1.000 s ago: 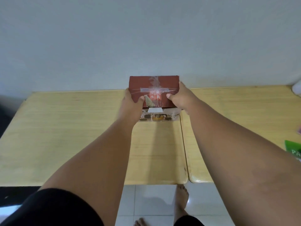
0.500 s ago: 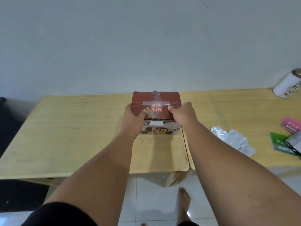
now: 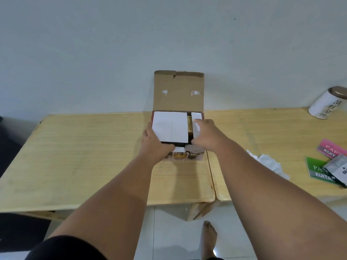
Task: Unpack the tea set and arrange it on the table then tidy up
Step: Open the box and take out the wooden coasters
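While its lid stands up, tea-set box point(image 3: 178, 136) sits between both hands | left fingers point(image 3: 170, 147) grip front edge | right fingers point(image 3: 197, 121) rest spread on white insert point(image 3: 196, 117)

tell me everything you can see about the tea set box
The tea set box is dark red printed cardboard, sitting on the wooden table near the wall. Its plain brown lid stands open and upright. White inner boxes fill it. The left hand holds its front-left corner; the right hand reaches inside.

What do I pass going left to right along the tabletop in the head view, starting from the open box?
Open tea set box → crumpled white wrapper → green card → pink card. The white canister sits further back at far right.
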